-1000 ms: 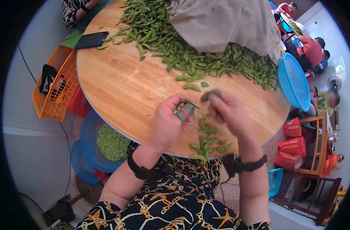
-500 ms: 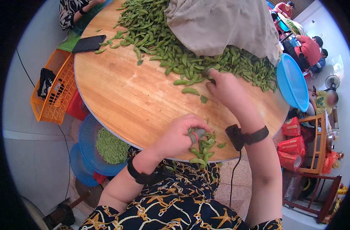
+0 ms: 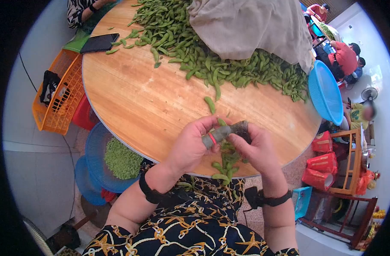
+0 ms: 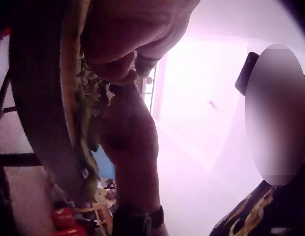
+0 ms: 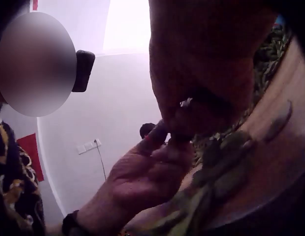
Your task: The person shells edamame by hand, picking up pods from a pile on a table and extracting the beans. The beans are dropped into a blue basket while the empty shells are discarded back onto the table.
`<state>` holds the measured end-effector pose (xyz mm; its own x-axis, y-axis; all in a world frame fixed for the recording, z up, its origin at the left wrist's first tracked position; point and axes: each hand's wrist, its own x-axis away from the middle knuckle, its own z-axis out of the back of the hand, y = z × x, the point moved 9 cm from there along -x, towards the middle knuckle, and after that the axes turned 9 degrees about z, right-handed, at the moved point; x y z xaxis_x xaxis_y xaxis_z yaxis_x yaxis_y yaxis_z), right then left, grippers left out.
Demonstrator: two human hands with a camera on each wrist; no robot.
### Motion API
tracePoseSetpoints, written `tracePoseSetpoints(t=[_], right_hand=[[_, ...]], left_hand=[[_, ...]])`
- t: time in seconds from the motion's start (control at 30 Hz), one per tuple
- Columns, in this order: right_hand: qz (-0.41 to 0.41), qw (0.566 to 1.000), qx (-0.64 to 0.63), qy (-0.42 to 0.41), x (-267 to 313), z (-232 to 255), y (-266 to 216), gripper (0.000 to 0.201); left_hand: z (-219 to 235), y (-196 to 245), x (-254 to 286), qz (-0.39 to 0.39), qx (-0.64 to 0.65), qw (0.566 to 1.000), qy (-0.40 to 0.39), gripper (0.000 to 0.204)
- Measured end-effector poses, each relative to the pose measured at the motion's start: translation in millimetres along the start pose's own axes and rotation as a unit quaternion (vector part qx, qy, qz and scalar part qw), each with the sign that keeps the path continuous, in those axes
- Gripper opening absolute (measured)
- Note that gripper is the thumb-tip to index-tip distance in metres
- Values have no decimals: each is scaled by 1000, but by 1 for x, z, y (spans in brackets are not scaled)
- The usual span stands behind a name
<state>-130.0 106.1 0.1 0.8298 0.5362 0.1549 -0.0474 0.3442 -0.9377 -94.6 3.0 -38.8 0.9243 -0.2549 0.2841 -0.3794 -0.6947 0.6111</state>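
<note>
My left hand (image 3: 190, 143) holds a green edamame pod (image 3: 222, 122) above the near part of the round wooden table (image 3: 139, 94). On its thumb is a grey finger cover (image 3: 220, 135) with a red band. My right hand (image 3: 261, 149), with a dark cover (image 3: 241, 128) on a finger, meets it fingertip to fingertip and pinches at the pod, mostly hidden by the fingers. Both hands also come together in the left wrist view. Below them, a small heap of pods (image 3: 224, 165) lies at the table's near edge. A loose pod (image 3: 210, 104) rests just beyond.
A large pile of edamame pods (image 3: 242, 74) covers the far side, partly under a grey cloth (image 3: 250, 30). A phone (image 3: 99, 43) lies at left. Shelled beans (image 3: 122, 160) fill a blue basin (image 3: 94, 145) below. A blue basket (image 3: 325, 91) stands at the right edge.
My right hand reached to the pile's edge, then came back to my left hand. The left hand rose slightly from the small heap. Two pods near the pile have shifted toward me.
</note>
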Motion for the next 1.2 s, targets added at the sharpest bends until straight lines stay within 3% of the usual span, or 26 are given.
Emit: tracePoseSetpoints(t=[0.13, 0.2, 0.3, 0.5, 0.6, 0.67, 0.7, 0.77, 0.83, 0.9, 0.93, 0.97, 1.0, 1.13, 1.2], right_hand=[[14, 999, -46, -11, 6, -12, 8, 20], [-39, 972, -227, -52, 10, -25, 18, 20], [-24, 953, -295, -70, 15, -30, 13, 21], [-30, 964, -248, -87, 14, -31, 21, 19], [-67, 943, -313, -94, 18, -35, 27, 18], [-88, 923, -361, -101, 22, -39, 22, 17], [-108, 901, -407, -105, 25, -43, 20, 17], [-107, 893, -424, -108, 25, -44, 17, 16], [-104, 885, -440, -108, 23, -45, 14, 16], [-37, 978, -204, -20, 12, -23, 16, 15], [-36, 979, -202, -20, 11, -24, 19, 15], [55, 998, -15, 29, 8, -10, 11, 15], [143, 972, 172, 77, 9, -3, -6, 15], [139, 961, 215, 109, 4, -4, -22, 15], [116, 970, 154, 146, 2, 1, -21, 15]], left_hand=[[7, 2, -2, -27, -60, 997, 41, 17], [10, 5, -2, -41, -67, 994, 71, 15], [4, 16, 1, -90, -96, 988, 77, 13], [5, 16, 2, -103, -190, 970, 111, 12], [4, 16, 0, -135, -204, 967, 79, 14], [-7, 1, -1, -11, -42, 998, -34, 16], [-5, 1, 0, -11, -41, 999, -32, 16], [-14, -1, 0, 9, 17, 992, -122, 20], [-14, 1, -1, 11, 17, 997, -80, 18], [-12, -1, -3, 13, 17, 999, -41, 17], [-7, 9, -2, -56, -113, 992, 19, 15], [-4, 20, 1, -124, -240, 960, 79, 13], [-1, 18, -1, -127, -239, 959, 79, 13], [7, 14, -6, -119, -249, 955, 105, 11], [7, 14, -4, -112, -226, 962, 107, 11]])
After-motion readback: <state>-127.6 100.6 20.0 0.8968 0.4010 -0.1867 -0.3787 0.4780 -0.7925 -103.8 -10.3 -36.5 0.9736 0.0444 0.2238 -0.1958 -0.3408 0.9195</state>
